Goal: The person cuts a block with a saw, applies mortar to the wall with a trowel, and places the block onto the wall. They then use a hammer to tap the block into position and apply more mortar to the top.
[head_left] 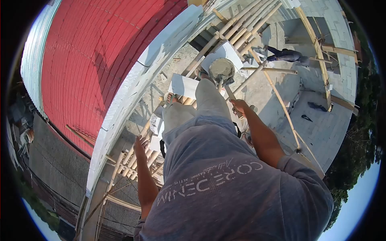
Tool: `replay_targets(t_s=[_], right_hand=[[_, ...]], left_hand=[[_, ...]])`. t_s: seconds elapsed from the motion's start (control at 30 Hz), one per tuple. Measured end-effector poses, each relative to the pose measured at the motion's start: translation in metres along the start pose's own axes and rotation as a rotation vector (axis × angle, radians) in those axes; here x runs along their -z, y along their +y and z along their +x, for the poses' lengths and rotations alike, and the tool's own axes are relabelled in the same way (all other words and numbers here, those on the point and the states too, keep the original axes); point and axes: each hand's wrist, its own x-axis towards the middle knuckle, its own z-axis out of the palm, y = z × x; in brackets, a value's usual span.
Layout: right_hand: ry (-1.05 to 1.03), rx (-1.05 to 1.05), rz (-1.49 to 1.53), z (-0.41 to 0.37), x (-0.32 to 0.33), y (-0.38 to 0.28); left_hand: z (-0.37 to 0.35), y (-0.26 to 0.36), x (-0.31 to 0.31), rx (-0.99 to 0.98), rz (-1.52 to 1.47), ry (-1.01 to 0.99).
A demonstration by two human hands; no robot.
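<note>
My right hand is closed round the handle of a long narrow tool, whose far end points towards a bucket of grey mortar. The bucket stands just beyond my feet, beside white blocks on the bamboo scaffold. My left hand hangs low near the wall, its fingers loosely apart and nothing visible in them. A row of bamboo poles lies below it.
A white block wall runs along the left, with a red corrugated roof beyond. Bamboo poles slant across the right side. Below on the right is another person, and a high drop surrounds the scaffold.
</note>
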Motion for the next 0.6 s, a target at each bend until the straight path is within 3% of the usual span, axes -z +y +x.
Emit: replay_targets(t_s=[0.2, 0.3, 0.6], right_hand=[[0.008, -0.057, 0.119, 0.033, -0.021, 0.072], [0.026, -0.124, 0.168, 0.053, -0.033, 0.095], [0.07, -0.121, 0.329, 0.037, -0.05, 0.092]], left_hand=[[0.073, 0.023, 0.024, -0.045, 0.089, -0.038], [0.069, 0.051, 0.006, -0.037, 0.182, -0.017], [0.07, 0.079, -0.016, -0.09, 0.265, -0.118]])
